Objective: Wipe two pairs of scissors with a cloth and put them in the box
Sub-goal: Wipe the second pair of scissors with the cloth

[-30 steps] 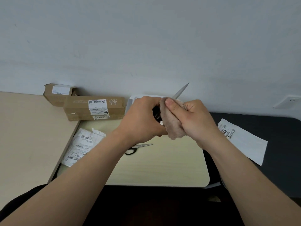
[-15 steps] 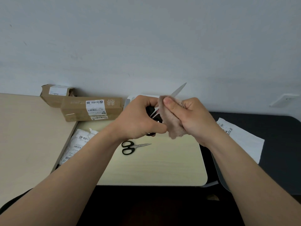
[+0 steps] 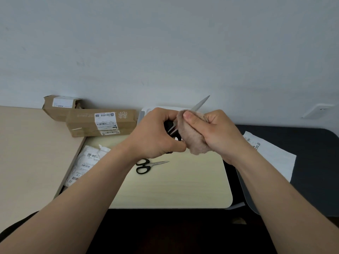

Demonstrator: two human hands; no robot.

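Observation:
My left hand [image 3: 156, 132] grips the black handles of a large pair of scissors [image 3: 200, 104], held above the small table; one blade tip sticks up to the right past my fingers. My right hand [image 3: 214, 131] pinches a beige cloth [image 3: 194, 142] around the blades near the handles. A smaller pair of black-handled scissors [image 3: 146, 166] lies flat on the pale table [image 3: 176, 187] below my left wrist, blades pointing right. A white box [image 3: 146, 110] stands at the table's back edge, mostly hidden behind my hands.
Two brown cardboard parcels [image 3: 99, 122] lie at the back left against the wall. A white plastic mail bag [image 3: 86, 164] rests at the table's left edge, and a white label sheet [image 3: 271, 158] on the dark surface to the right. A beige desk [image 3: 27, 153] adjoins on the left.
The hands stay together while the cloth shifts slightly along the blades. More of the small scissors shows below my left wrist than one second ago.

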